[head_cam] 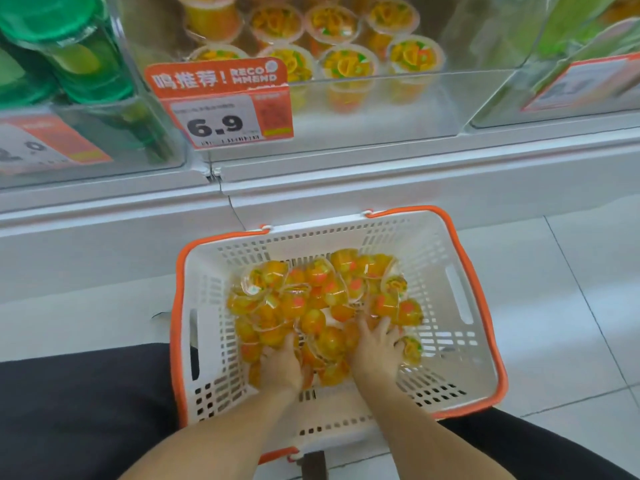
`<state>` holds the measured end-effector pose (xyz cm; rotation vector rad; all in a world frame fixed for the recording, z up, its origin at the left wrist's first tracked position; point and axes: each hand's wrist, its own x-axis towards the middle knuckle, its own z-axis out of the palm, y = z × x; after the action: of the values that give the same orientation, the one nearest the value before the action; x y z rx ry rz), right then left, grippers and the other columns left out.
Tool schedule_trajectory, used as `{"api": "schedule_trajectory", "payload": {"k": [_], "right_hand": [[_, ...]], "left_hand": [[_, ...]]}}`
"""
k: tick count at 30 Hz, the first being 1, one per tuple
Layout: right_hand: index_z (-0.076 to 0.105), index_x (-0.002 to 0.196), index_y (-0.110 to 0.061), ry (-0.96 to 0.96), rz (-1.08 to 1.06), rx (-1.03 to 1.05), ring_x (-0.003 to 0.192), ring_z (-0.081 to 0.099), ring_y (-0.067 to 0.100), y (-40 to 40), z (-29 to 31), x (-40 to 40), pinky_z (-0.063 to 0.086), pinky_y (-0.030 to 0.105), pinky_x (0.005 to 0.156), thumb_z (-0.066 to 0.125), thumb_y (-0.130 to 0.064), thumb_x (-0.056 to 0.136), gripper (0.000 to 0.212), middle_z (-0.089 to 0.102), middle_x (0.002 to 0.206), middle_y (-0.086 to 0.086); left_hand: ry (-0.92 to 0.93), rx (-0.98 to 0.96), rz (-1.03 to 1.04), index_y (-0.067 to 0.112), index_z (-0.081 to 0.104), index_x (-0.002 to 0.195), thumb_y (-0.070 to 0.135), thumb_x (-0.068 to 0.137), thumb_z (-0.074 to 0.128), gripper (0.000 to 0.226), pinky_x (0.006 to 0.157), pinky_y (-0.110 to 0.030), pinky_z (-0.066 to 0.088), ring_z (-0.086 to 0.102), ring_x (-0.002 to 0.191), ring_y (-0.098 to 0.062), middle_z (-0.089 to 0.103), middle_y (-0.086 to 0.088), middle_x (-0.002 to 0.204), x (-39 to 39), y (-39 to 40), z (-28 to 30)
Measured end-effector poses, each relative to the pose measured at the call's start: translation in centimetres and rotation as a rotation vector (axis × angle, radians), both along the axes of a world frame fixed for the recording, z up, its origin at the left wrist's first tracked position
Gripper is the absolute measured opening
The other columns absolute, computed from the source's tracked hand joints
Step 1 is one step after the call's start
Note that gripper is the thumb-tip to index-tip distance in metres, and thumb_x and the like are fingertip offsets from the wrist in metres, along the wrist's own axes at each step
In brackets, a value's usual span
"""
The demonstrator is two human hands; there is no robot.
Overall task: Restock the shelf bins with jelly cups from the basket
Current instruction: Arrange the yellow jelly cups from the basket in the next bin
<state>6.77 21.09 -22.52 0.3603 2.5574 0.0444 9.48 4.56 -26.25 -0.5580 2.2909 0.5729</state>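
Both hands, left hand [280,365] and right hand [375,348], dig curled fingers into one basket [460,386] of uncountable, every-which-way tumbled jelly cups [311,299], eight upright in the twelve-o'clock bin [415,98].

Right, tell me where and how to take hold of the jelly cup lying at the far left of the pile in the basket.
Grip the jelly cup round its sides, just under the wider lid rim, coming from above. It lies tipped on top of the pile in the basket with its lid facing up and left, so the foil is a poor hold. The left hand is nearer, I judge.
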Motion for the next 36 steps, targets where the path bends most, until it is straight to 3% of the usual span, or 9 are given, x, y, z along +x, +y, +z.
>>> {"api": "schedule_trajectory", "payload": {"k": [4,8,11,14,17,22,25,33,36], "right_hand": [[0.042,0.139,-0.026,0.024,0.049,0.019,0.123,0.038,0.032,-1.0,0.5,-1.5,0.032,0.047,0.104,0.048,-0.016,0.096,0.045,0.038,0.135,0.009],[0.040,0.138,-0.020,0.000,0.136,-0.049,0.133,0.035,0.030,-1.5,0.9,-2.5,0.031,0.043,0.107,0.055,-0.009,0.091,0.051,0.043,0.143,0.006],[0.041,0.128,-0.017,0.026,0.157,-0.168,0.131,0.044,0.027,-1.7,1.2,-1.6,0.036,0.039,0.103,0.064,-0.008,0.085,0.049,0.056,0.132,0.005],[0.042,0.124,-0.017,-0.040,-0.107,-0.454,0.113,0.059,0.023,-1.7,2.0,-1.0,0.046,0.029,0.081,0.085,-0.028,0.073,0.068,0.060,0.119,0.002],[0.049,0.133,-0.015,-0.171,-0.459,-0.737,0.111,0.062,0.021,-1.4,2.8,-0.6,0.053,0.028,0.080,0.092,-0.042,0.059,0.090,0.062,0.121,-0.001],[0.057,0.124,-0.015,-0.280,-0.801,-1.202,0.095,0.072,0.022,0.7,5.0,0.3,0.062,0.040,0.073,0.089,-0.009,0.071,0.061,0.067,0.117,0.004],[0.058,0.124,-0.015,-0.285,-0.859,-1.339,0.102,0.071,0.026,1.9,5.6,0.5,0.059,0.043,0.089,0.080,0.008,0.074,0.059,0.064,0.125,0.010],[0.071,0.107,-0.009,-0.331,-0.980,-1.662,0.105,0.066,0.033,2.0,9.4,-0.5,0.051,0.051,0.099,0.069,-0.021,0.091,0.020,0.069,0.119,0.015],[0.072,0.108,-0.003,-0.244,-0.895,-1.693,0.115,0.063,0.030,1.7,11.9,-2.1,0.056,0.052,0.090,0.070,-0.009,0.090,0.019,0.068,0.119,0.012]], "left_hand": [[0.093,0.000,-0.069,0.028,0.046,0.134,0.045,0.102,0.031,0.039,0.107,-0.050,0.036,0.043,0.124,-0.037,0.047,-0.017,0.134,0.5,-0.3,-0.2],[0.138,0.007,0.024,0.026,0.050,0.135,0.084,0.083,0.039,0.079,0.106,-0.052,0.039,0.048,0.123,-0.029,0.054,-0.007,0.136,1.3,-1.3,-3.2],[0.031,0.011,0.047,0.029,0.048,0.139,0.045,0.091,0.064,0.053,0.106,-0.052,0.041,0.046,0.126,-0.041,0.045,-0.021,0.142,1.5,-1.3,-2.3],[0.165,0.073,0.102,0.045,0.050,0.101,0.043,0.093,0.047,0.009,0.096,-0.053,0.049,0.056,0.108,-0.031,0.060,-0.015,0.118,1.9,-1.5,0.0],[0.201,0.041,0.023,0.043,0.044,0.113,0.028,0.097,0.045,0.022,0.097,-0.045,0.048,0.053,0.107,-0.026,0.057,-0.007,0.119,2.4,-1.4,-0.2],[0.266,-0.064,-0.147,0.031,0.048,0.122,0.015,0.096,0.039,0.031,0.096,-0.041,0.047,0.053,0.108,-0.027,0.057,-0.005,0.118,2.4,-1.1,1.6],[0.260,-0.096,-0.205,0.030,0.051,0.113,0.013,0.098,0.037,0.027,0.092,-0.039,0.051,0.057,0.097,-0.021,0.061,-0.001,0.105,2.5,-1.2,1.9],[0.039,-0.040,-0.274,0.018,0.064,0.084,0.018,0.093,0.059,0.010,0.078,-0.028,0.053,0.064,0.089,-0.019,0.070,0.000,0.100,0.3,-2.0,5.3],[-0.121,0.071,-0.406,0.010,0.067,0.107,0.032,0.087,0.072,0.030,0.070,-0.025,0.047,0.063,0.093,-0.017,0.064,-0.001,0.104,-2.8,-2.6,9.9]]}}
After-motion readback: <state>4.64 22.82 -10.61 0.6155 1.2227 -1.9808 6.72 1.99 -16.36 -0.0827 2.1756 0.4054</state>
